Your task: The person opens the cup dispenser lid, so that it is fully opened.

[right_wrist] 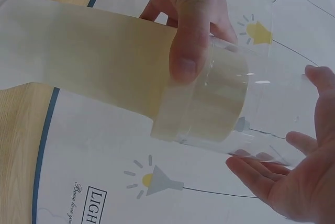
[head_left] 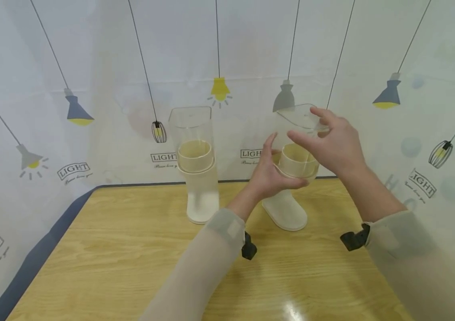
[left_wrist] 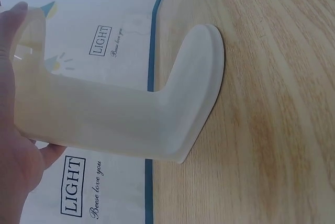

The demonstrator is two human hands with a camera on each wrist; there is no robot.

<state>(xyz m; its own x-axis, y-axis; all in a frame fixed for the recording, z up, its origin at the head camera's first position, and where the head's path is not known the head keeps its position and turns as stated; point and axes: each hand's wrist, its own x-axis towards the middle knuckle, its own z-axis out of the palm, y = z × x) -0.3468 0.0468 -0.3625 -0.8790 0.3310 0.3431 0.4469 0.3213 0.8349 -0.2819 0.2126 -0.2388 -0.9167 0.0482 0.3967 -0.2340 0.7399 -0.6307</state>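
A cream-white stand (head_left: 285, 211) with a rounded foot rises from the table on the right. Over its upper ring sits a clear container (right_wrist: 269, 103) with a slanted open rim. My left hand (head_left: 269, 176) grips the stand just under the container, its thumb (right_wrist: 189, 62) lying across the collar. Higher up, my right hand (head_left: 339, 145) holds the container's side with spread, bent fingers. The right wrist view shows both hands, my right hand (right_wrist: 309, 182) at the clear wall. In the left wrist view the stand's foot (left_wrist: 196, 77) rests on the wood.
To the left stands a matching cream-white stand (head_left: 202, 200) with its own clear container (head_left: 191, 120) on top. The wooden table (head_left: 131, 267) reaches back to a white cloth backdrop (head_left: 111, 53) printed with hanging lamps. Each sleeve carries a black wrist camera (head_left: 248, 247).
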